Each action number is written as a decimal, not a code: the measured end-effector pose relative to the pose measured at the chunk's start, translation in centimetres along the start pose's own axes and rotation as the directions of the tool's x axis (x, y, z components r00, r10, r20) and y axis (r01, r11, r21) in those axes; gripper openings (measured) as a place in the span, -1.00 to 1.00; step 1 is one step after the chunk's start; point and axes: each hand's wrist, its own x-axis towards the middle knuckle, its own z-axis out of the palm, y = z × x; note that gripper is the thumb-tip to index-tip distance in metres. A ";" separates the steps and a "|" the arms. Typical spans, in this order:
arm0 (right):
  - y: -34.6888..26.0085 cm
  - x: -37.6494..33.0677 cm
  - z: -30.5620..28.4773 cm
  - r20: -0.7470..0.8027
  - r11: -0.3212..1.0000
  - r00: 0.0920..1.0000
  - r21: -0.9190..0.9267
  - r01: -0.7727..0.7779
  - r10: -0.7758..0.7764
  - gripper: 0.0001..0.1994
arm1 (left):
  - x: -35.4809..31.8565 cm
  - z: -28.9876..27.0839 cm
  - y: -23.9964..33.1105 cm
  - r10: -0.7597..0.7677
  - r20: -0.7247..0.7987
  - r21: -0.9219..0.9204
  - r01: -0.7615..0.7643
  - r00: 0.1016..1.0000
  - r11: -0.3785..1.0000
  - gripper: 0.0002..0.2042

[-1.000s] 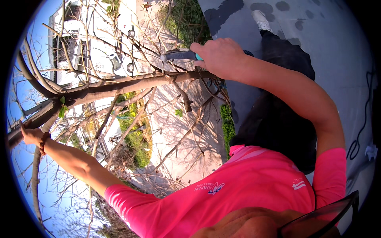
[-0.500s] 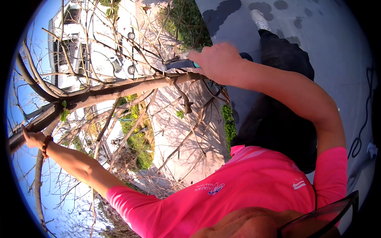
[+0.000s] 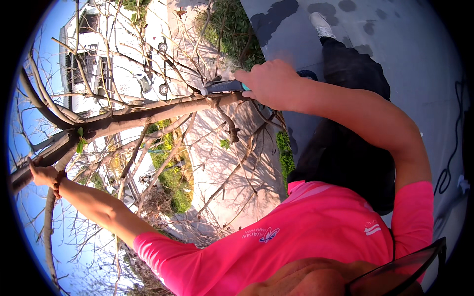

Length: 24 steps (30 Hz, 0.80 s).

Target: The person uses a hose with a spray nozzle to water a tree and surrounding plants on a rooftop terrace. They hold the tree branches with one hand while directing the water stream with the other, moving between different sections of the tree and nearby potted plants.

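My left hand (image 3: 43,174), at the far left, grips a thick bare tree branch (image 3: 148,114); a dark bead bracelet circles the wrist. The branch runs from there toward the middle of the view. Above its nearer end, my right hand (image 3: 275,84) is closed around a dark-grey-handled tool (image 3: 226,86) with a teal band. The tool's front end lies at the branch, close to several thin twigs. My fingers hide its middle, and whether it has a blade cannot be made out. A short broken stub (image 3: 231,130) hangs below the branch.
Bare twigs spread around the branch. Far below are a paved drive (image 3: 232,163), hedges (image 3: 237,34), white vehicles (image 3: 155,81) and a building (image 3: 84,54). A grey surface with damp patches (image 3: 414,64) lies at my feet, its edge beside the drop; a black cable (image 3: 452,148) trails at right.
My right hand and the tool have shifted slightly downward in the view, with some blur at the hand. My left hand keeps its hold on the branch.
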 end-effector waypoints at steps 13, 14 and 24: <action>0.6 0.0 0.0 0.166 0.996 0.986 -0.089 0.014 0.001 -0.66 | -1.6 0.7 0.3 0.025 -0.010 0.007 -0.025 1.000 1.000 -0.65; 0.3 -0.1 0.2 0.280 0.994 0.960 -0.094 0.062 -0.033 -0.66 | -1.5 0.6 0.0 0.000 -0.018 0.009 0.000 1.000 1.000 -0.64; -0.3 0.2 -1.5 0.054 0.998 0.998 -0.047 -0.034 0.036 -0.69 | 0.3 -0.3 -1.2 0.196 0.096 0.215 -0.213 0.976 0.953 -0.77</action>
